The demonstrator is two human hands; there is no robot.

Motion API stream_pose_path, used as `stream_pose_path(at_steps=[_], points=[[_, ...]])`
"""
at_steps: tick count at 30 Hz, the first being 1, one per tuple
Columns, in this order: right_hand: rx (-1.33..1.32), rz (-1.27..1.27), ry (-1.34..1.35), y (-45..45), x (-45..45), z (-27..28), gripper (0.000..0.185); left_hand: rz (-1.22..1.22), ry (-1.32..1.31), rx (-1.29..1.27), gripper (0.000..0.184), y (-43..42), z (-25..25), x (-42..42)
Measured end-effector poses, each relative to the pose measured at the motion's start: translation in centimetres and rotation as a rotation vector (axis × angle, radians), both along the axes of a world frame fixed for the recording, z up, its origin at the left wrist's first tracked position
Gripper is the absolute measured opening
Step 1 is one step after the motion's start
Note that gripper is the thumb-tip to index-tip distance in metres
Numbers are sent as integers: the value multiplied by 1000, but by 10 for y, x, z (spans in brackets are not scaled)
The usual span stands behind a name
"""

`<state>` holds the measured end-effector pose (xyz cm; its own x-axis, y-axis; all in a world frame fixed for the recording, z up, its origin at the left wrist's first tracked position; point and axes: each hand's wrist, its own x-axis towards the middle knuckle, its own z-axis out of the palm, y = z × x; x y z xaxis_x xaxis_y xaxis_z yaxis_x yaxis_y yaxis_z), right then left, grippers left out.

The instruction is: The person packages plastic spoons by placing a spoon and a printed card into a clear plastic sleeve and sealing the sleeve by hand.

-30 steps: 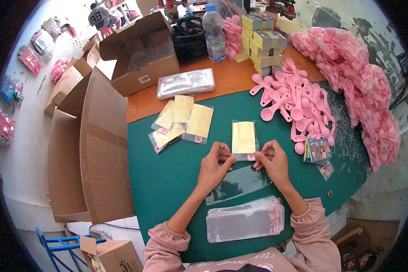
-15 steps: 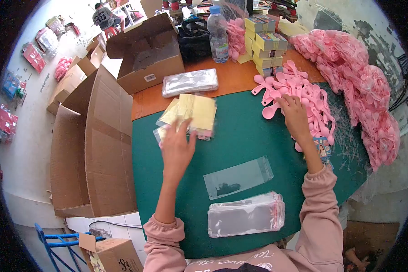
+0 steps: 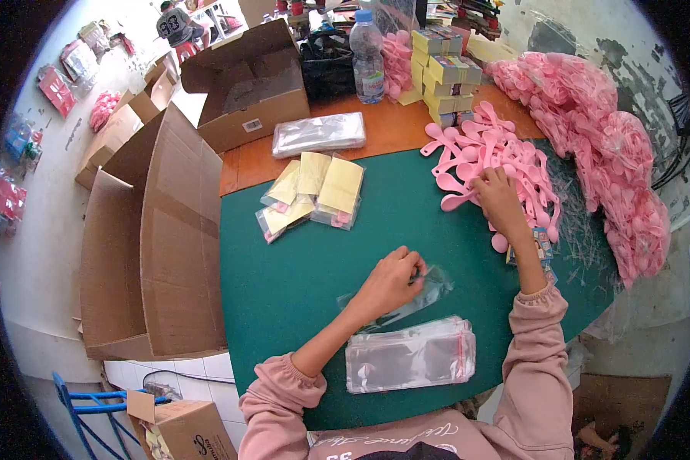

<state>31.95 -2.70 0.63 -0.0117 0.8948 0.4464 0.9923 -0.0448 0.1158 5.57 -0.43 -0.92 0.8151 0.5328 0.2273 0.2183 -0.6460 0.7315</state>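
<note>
My left hand [image 3: 395, 280] is closed over a single clear plastic bag [image 3: 429, 290], its fingers pinched at the bag, which looks rumpled there. Just below it lies a stack of clear plastic bags [image 3: 406, 356] with a red-edged strip at the right end. My right hand [image 3: 500, 201] is at the left side of a heap of pink plastic spoons [image 3: 533, 180], fingers closed on the handle of one pink spoon [image 3: 454, 202]. Small printed cards [image 3: 542, 244] lie by my right wrist. Several filled clear packets with yellow cards [image 3: 339, 188] rest at the upper left of the green surface.
A bundle of plastic bags [image 3: 318, 134], a water bottle [image 3: 369, 61] and stacked card bundles [image 3: 451, 77] stand along the back. Large bags of pink spoons [image 3: 613, 146] line the right. Open cardboard boxes [image 3: 184, 245] stand left. A person [image 3: 178, 27] sits far back.
My left hand has left the yellow-card packets, which now lie spread out, and moved down right onto the single bag. My right hand has shifted slightly down within the spoons and closed on one.
</note>
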Motion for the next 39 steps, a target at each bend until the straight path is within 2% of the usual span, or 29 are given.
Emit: stream_pose_path(at_steps=[2, 3, 4, 5, 7, 9, 11, 15, 24, 27, 30, 34, 35, 37, 39], points=[[-59, 22, 35, -1, 2, 7, 13, -26, -5, -72, 15, 8, 3, -1], [-56, 24, 36, -2, -1, 12, 13, -45, -87, -273, 14, 15, -2, -1], [-27, 84, 319, -6, -8, 18, 13, -64, -171, -475, 13, 20, -5, -1], [-1, 143, 601, -10, -15, 25, 13, -61, -173, -476, 13, 25, -6, -2], [-36, 174, 659, -25, -36, 45, 15, 17, -202, -969, 14, 33, -5, -4], [-71, 198, 721, -35, -56, 54, 17, 9, -221, -925, 17, 36, 2, -6], [38, 27, 1202, -40, -70, 56, 21, 35, -228, -969, 21, 37, 3, -7], [117, 74, 1221, -39, -75, 49, 27, 73, -184, -1001, 23, 36, 7, -7], [43, 98, 1149, -40, -79, 51, 33, -64, -110, -990, 38, 37, 12, -7], [-44, 83, 1161, -40, -83, 47, 34, -100, -165, -1024, 38, 34, 8, -7], [-79, 145, 1238, -38, -95, 39, 33, -97, -202, -976, 35, 25, 14, -3], [20, 190, 1439, -39, -96, 33, 27, -160, -184, -943, 33, 33, 16, -8], [51, 182, 1504, -40, -95, 33, 26, -203, -128, -1008, 34, 35, 20, -11], [63, 244, 1521, -41, -100, 35, 28, -246, -72, -1069, 37, 36, 24, -12], [72, 307, 1541, -43, -105, 36, 32, -223, -150, -1028, 38, 34, 24, -11]])
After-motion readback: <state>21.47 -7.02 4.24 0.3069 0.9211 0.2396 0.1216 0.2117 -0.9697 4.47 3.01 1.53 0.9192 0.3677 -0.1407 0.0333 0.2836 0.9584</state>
